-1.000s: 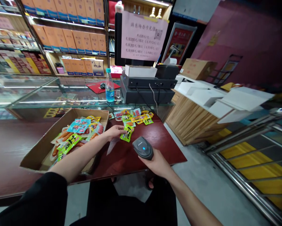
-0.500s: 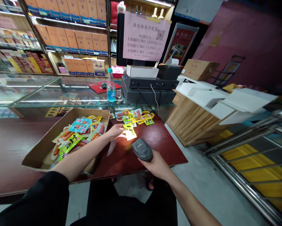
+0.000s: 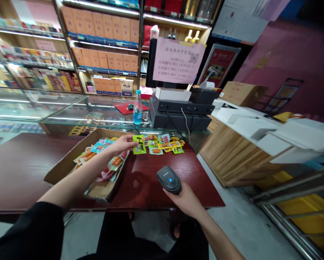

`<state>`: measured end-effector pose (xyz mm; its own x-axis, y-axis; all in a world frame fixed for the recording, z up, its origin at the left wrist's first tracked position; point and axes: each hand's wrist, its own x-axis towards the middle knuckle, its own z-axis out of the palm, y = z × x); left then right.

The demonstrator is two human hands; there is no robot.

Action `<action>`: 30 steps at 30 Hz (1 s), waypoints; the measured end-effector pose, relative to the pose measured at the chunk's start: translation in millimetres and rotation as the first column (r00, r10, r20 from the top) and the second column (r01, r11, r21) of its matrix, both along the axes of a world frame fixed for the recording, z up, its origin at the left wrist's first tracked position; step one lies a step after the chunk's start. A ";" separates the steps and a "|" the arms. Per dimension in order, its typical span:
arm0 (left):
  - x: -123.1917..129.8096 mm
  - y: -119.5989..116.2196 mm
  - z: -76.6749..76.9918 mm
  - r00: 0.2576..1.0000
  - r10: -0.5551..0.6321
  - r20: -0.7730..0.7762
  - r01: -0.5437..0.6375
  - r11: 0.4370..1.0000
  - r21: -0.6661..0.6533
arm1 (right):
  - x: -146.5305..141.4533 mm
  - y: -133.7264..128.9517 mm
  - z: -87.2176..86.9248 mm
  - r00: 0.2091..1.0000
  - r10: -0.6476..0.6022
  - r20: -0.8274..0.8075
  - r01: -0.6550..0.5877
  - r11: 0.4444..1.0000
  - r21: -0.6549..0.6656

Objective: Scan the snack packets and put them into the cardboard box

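My left hand [image 3: 124,143] pinches a green snack packet [image 3: 139,145] by its left side, above the red-brown table [image 3: 148,180]. Just right of it lies a loose pile of small snack packets [image 3: 166,145], yellow, green and pale blue. Under my left forearm stands an open cardboard box [image 3: 60,163] with more packets inside, several showing sausages; the arm hides part of them. In my right hand [image 3: 187,198] is a dark grey barcode scanner [image 3: 169,178], its small blue light lit, held over the table's front right part.
Behind the table runs a glass display counter [image 3: 64,119] with a blue drink bottle [image 3: 137,110] and a black cash drawer [image 3: 178,119] under a monitor with a pink sign [image 3: 178,59]. White boxes [image 3: 248,122] sit on a wooden cabinet to the right, near metal railings.
My left hand has moved the green packet away from the scanner toward the pile. The bright scan light on the packet is gone, and the scanner's blue light now shows. The view has shifted.
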<state>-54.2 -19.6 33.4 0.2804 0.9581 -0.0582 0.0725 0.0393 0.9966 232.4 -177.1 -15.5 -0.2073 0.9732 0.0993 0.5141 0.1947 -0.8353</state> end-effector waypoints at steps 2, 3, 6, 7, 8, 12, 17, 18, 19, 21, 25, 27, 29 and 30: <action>-45.6 -4.4 22.8 0.989 0.063 -0.133 -0.048 0.992 0.114 | 0.7 6.0 -3.4 1.000 0.024 -0.015 -0.024 1.000 0.011; -67.8 -7.6 31.7 0.970 0.119 -0.210 -0.086 0.984 0.157 | 0.7 8.9 -5.2 0.999 0.039 -0.027 -0.038 0.999 0.018; -116.3 -15.2 44.9 0.856 0.362 -0.370 -0.254 0.916 0.310 | 0.3 14.9 -8.2 0.993 0.097 -0.061 -0.096 0.995 0.026; -123.0 -15.4 44.8 0.816 0.419 -0.400 -0.284 0.891 0.353 | 0.5 15.7 -8.1 0.991 0.111 -0.070 -0.110 0.994 0.030; -124.3 -14.0 43.1 0.786 0.450 -0.423 -0.293 0.875 0.385 | 1.2 15.8 -7.4 0.990 0.121 -0.076 -0.119 0.992 0.032; -78.2 4.9 25.8 0.764 0.378 -0.523 -0.150 0.892 0.426 | 11.1 11.7 -2.3 0.992 0.083 -0.098 -0.079 0.996 0.049; 39.4 43.4 -4.7 0.730 0.139 -0.669 0.212 0.885 0.415 | 41.8 1.1 -1.3 0.995 -0.069 -0.077 0.071 0.997 0.023; 63.3 51.6 -11.5 0.705 0.094 -0.703 0.282 0.872 0.400 | 49.5 -1.6 -1.7 0.992 -0.105 -0.068 0.106 0.994 0.014; 86.3 59.7 -18.3 0.668 0.059 -0.741 0.346 0.858 0.379 | 57.3 -4.5 -2.3 0.988 -0.142 -0.064 0.143 0.990 0.009; 128.0 74.8 -31.4 0.568 0.026 -0.823 0.449 0.828 0.337 | 72.9 -10.8 -3.5 0.975 -0.212 -0.061 0.213 0.977 -0.001; 187.5 96.9 -50.8 0.346 0.110 -0.932 0.557 0.775 0.298 | 101.6 -23.7 -6.9 0.947 -0.318 -0.057 0.316 0.948 -0.030; 203.3 104.3 -56.7 0.254 0.160 -0.954 0.562 0.778 0.280 | 112.7 -29.1 -9.4 0.933 -0.355 -0.058 0.353 0.935 -0.040; 210.4 110.3 -61.6 0.199 0.189 -0.962 0.562 0.782 0.270 | 119.9 -32.5 -12.3 0.924 -0.379 -0.057 0.377 0.925 -0.044; 211.2 113.0 -63.9 0.185 0.195 -0.963 0.563 0.782 0.266 | 121.9 -33.3 -13.8 0.922 -0.384 -0.056 0.382 0.923 -0.044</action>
<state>157.0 93.4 -30.5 0.5446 0.8385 -0.0169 0.8382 -0.5449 -0.0248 354.2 -210.4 -29.3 0.1877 0.9799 0.0676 0.4908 -0.0340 -0.8706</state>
